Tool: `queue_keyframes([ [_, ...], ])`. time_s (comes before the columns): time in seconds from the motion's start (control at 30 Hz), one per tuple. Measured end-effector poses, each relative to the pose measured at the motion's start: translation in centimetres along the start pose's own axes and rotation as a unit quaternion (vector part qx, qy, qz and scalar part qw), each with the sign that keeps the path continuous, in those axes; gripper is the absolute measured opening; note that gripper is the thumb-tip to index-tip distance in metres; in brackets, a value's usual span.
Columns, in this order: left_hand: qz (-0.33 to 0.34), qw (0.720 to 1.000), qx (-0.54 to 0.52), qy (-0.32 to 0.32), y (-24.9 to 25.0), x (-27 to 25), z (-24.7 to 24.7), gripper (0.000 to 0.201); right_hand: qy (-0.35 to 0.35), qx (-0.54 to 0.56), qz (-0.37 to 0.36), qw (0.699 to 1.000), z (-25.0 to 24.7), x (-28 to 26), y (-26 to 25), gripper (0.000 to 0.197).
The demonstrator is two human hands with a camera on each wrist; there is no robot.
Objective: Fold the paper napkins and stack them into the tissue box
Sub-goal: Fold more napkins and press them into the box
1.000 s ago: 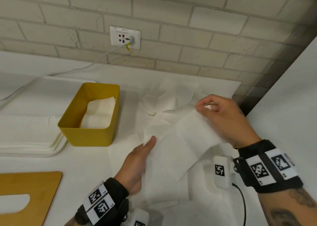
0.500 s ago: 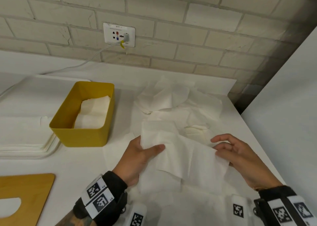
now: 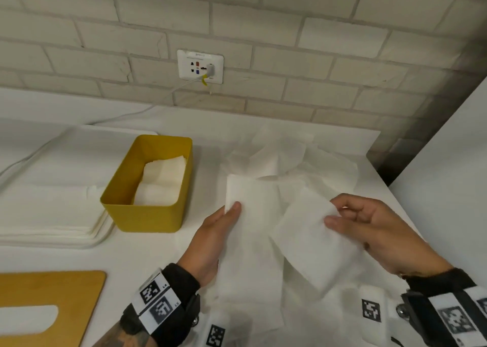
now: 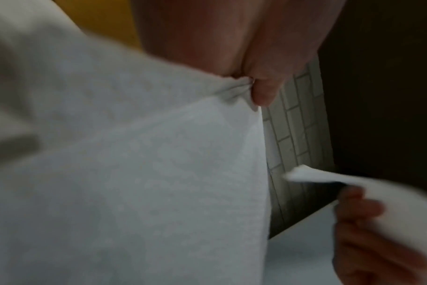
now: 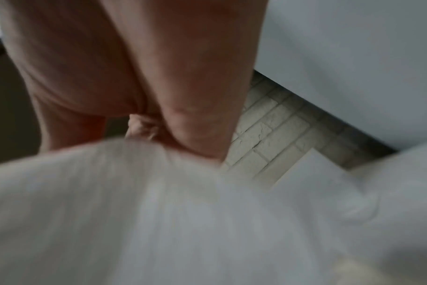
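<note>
Napkin [image 3: 253, 214] pinched by left hand [image 3: 210, 241] and right hand [image 3: 374, 230] over worktop [image 3: 131, 262]. Loose napkin heap [image 3: 284, 159] behind; yellow tissue box [image 3: 147, 196] left, folded napkins [image 3: 160, 183] inside; wooden lid [image 3: 47, 304] near-left.

You are at a plain indoor work corner, more utility room or test space than home. A painted white brick wall [image 3: 263, 30] runs behind a bare white table [image 3: 131, 254], and a multi-standard wall socket [image 3: 200, 66] holds a plug whose white cable [image 3: 147, 108] trails off to your left. A stack of white trays [image 3: 52, 209] sits at the left. Marker-tagged bands [image 3: 158, 302] on your wrists suggest a recording setup.
</note>
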State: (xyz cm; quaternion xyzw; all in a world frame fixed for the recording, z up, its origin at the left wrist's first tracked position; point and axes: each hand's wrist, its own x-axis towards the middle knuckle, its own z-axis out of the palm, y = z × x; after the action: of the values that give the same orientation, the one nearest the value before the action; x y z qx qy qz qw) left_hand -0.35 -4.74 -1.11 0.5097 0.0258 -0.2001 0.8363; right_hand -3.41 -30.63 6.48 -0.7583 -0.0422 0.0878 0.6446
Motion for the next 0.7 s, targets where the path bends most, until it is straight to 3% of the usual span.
queue_keyframes([
  [0.13,-0.013,0.999,-0.048,0.012,-0.5,0.1,0.1,0.036,0.031,0.169,-0.067,0.983,2.7,0.2,-1.1,0.043],
  [0.2,-0.022,0.998,-0.066,0.009,-0.9,0.1,0.5,0.041,0.071,0.185,-0.041,0.979,4.7,1.3,-0.1,0.034],
  [0.33,-0.056,0.993,-0.108,-0.009,-1.0,0.1,0.9,0.054,0.161,0.131,0.031,0.978,8.4,2.6,3.2,0.019],
  [0.6,-0.070,0.990,-0.123,-0.021,-1.7,0.2,0.1,0.066,0.212,0.080,0.040,0.973,9.6,2.5,4.9,0.012],
  [0.7,-0.063,0.993,-0.097,-0.027,-1.5,0.4,0.3,0.060,0.204,0.063,0.046,0.976,9.8,2.5,4.8,0.011],
])
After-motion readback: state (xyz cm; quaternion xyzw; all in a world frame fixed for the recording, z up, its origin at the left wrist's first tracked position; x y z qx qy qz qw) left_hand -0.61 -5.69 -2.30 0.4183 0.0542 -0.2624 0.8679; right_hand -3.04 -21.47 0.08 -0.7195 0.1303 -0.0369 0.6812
